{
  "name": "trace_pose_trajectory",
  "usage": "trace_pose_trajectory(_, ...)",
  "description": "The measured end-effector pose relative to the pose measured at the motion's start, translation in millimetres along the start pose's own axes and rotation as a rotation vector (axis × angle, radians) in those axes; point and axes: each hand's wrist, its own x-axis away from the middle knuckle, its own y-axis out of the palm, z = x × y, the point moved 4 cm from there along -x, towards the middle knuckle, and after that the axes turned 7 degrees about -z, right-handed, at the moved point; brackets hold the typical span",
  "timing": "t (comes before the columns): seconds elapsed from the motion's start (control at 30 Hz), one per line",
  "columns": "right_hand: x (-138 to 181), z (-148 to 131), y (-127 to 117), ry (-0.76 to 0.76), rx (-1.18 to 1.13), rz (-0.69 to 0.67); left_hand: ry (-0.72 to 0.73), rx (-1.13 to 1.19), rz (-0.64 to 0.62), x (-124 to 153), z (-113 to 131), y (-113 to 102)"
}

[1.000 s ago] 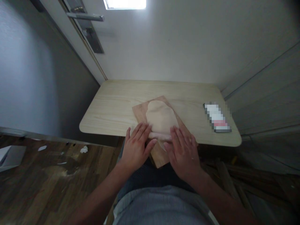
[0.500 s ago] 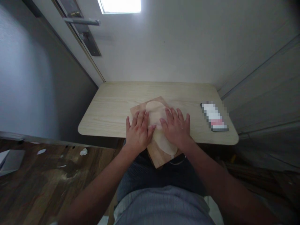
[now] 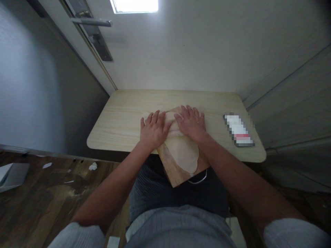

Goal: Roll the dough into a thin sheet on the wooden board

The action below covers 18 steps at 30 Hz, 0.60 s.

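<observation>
A wooden board [image 3: 176,172] lies at an angle across the table's front edge, its near corner jutting over my lap. On it is a thin, flat oval sheet of pale dough [image 3: 184,153]. My left hand [image 3: 153,129] lies palm down over the far left of the board, fingers stretched out and slightly spread. Opposite it, my right hand [image 3: 191,122] is also palm down over the far right part, fingers forward. A pale band [image 3: 176,132] crosses the sheet between my hands; whether it is a rolling pin or a fold, I cannot tell. What lies beneath my palms is hidden.
The light wood table [image 3: 124,120] stands against a white door with a metal handle [image 3: 91,22]. A phone [image 3: 239,131], its screen blurred out, lies at the table's right. A metal loop [image 3: 200,179] shows under the board's near edge. Paper scraps [image 3: 93,166] litter the floor at left.
Both hands have slid forward toward the board's far edge, the right one farther. The pale band has shifted forward too, and more of the sheet's near part shows.
</observation>
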Motion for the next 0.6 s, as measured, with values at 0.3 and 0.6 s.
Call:
trace_pose_trajectory(0.3, 91.8, -3.3, 7.3, -0.087, 0.043, 0.188, 0.093, 0.028, 0.001, 71.8, 17.4, -1.0)
trace_pose_trajectory(0.6, 142.4, -2.2, 13.8, -0.152, 0.062, 0.167, 0.111, 0.03, -0.041, 114.8, 20.4, 5.9)
